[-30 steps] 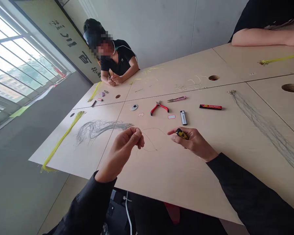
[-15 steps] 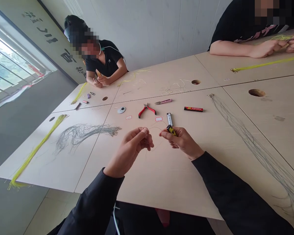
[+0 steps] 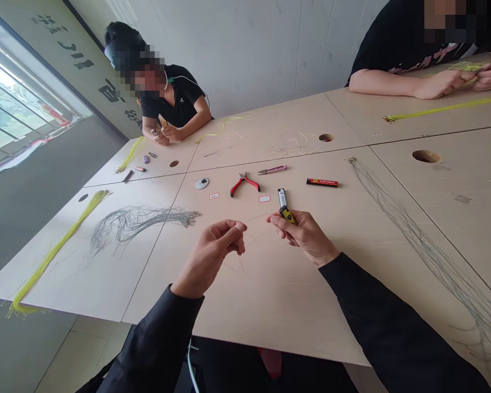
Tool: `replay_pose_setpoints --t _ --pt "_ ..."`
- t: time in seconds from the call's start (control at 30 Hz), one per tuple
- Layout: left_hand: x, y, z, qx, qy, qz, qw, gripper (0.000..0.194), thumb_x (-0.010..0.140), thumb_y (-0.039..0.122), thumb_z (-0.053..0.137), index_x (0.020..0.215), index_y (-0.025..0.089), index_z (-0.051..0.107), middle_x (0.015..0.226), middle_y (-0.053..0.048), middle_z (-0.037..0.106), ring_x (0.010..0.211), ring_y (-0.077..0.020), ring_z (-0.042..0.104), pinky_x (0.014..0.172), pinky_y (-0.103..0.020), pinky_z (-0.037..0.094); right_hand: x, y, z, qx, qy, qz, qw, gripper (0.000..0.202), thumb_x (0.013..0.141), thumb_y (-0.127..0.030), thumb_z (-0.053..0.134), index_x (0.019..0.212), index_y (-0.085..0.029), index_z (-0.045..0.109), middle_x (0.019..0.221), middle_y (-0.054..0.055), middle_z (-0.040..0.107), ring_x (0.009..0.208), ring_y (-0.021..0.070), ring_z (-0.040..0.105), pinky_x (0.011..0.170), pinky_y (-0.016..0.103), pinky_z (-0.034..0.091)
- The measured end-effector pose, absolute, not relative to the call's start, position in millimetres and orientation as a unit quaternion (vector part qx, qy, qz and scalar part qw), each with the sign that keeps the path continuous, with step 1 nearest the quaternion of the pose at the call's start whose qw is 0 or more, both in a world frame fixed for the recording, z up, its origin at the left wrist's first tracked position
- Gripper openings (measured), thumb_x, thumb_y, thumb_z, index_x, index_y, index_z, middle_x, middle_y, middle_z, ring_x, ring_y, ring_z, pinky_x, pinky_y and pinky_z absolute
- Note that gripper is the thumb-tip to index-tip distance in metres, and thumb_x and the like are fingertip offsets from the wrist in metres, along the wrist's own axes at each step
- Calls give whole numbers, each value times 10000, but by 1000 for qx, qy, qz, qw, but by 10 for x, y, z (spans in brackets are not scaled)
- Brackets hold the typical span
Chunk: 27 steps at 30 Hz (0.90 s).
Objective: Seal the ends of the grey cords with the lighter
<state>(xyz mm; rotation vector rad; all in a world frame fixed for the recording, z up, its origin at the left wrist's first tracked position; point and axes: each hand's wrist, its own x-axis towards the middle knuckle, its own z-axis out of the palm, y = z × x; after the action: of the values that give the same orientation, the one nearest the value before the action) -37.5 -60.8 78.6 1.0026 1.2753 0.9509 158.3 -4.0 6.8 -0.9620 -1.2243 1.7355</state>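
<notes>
Two bare hands meet over the middle of the counter, with one thin thread running between them. The fingers of the left hand are closed in a pinch on it, and fine loose ends show just below. The fingers of the right hand are wrapped around a black-and-yellow lighter, with thumb and forefinger together at the thread's other side. The work on this one strand looks partway along: it is picked up and drawn out between the hands, and the lighter is in hand, but no flame shows. Whether the thread has a knot or a changed end is too fine to tell. Nearby, the red-handled pliers, pink snips, white lighter and red lighter lie out of the fingers' grip. A grey strand bundle lies left of centre, a longer grey bundle slants down the right of the frame, and a yellow bundle crosses the far left. How many of their strands are finished and how many are left, if any, cannot be told from here.
</notes>
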Motion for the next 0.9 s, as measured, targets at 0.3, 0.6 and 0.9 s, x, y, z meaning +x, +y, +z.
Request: replay_pose_setpoints --t 0.3,0.6,0.9 --pt "-429 -602 753 412 550 420 593 206 883 360 625 857 155 618 699 -8 568 642 -96 509 647 -223 421 1586 -27 39 -394 -447 646 477 307 786 -412 734 868 -239 495 626 -84 311 480 65 208 413 221 194" --pt "-288 -631 768 426 500 415 630 211 904 349 592 826 153 602 751 -31 618 720 -115 557 715 -244 436 1490 -142 130 -296 -607 666 317 309 853 -469 633 926 -170 658 618 -51 348 516 76 268 452 241 210" --pt "-1002 -758 767 436 706 386 403 269 818 423 660 856 157 652 580 33 431 527 -84 387 489 -206 304 1555 -104 151 -366 -548 621 424 342 843 -515 630 893 -179 664 709 13 587 502 87 324 458 254 261"
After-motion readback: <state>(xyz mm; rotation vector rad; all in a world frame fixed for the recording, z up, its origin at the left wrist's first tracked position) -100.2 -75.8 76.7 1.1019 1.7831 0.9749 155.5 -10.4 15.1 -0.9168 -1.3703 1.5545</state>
